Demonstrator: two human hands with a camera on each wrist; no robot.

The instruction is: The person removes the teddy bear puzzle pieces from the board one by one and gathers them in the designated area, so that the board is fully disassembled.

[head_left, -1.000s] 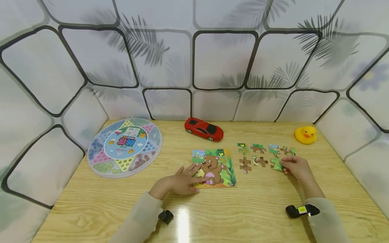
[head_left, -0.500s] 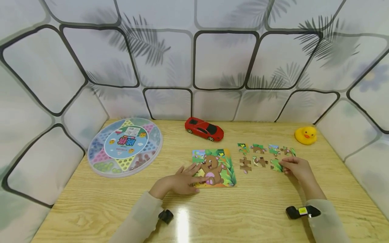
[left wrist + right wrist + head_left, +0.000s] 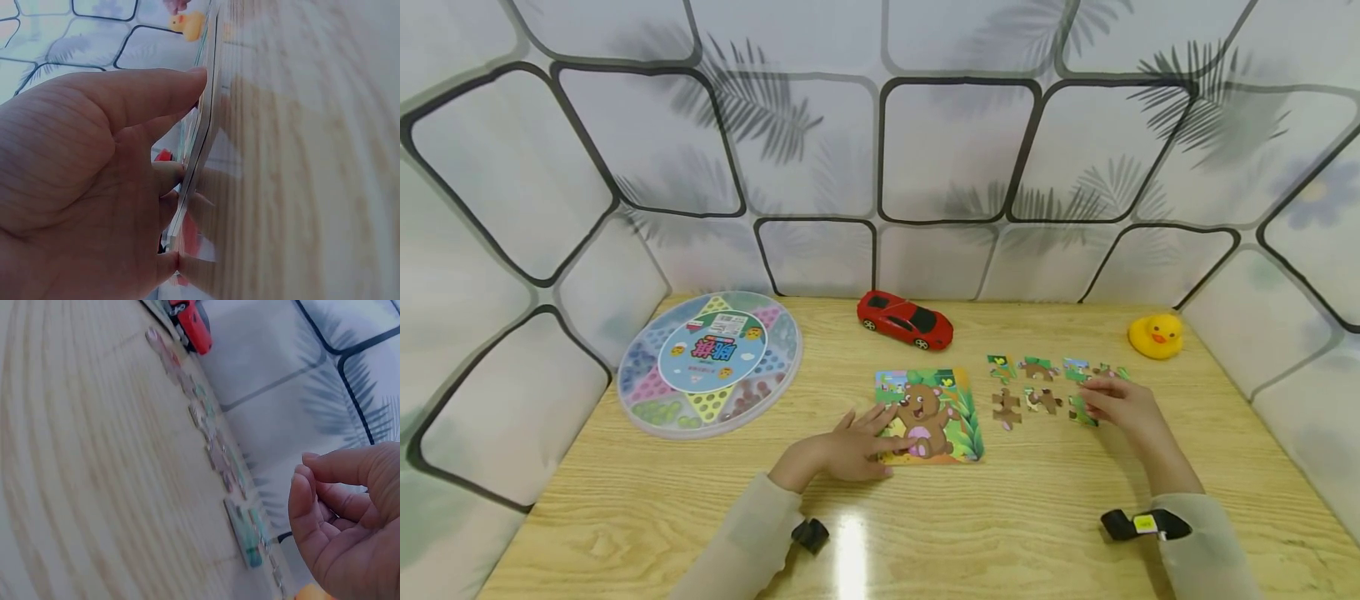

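Observation:
My left hand rests with spread fingers on the left side of a bear picture board. From the left wrist view, the fingertips touch the face of the board, which shows edge-on as two thin layers. My right hand hovers over the right end of two rows of loose jigsaw pieces. Its fingers are curled and the thumb meets the fingertips, with nothing seen between them. Just below it a green jigsaw piece lies on the table. In the right wrist view this green piece is apart from the hand.
Several other jigsaw pieces lie right of the board. Behind stands a red toy car. A yellow rubber duck sits at the back right, and a round Chinese checkers set lies at the left. A patterned fabric wall encloses the table.
My right hand has let go of the green jigsaw piece, lifted and shifted slightly away from me and left, over the back row. The left hand has stayed on the board.

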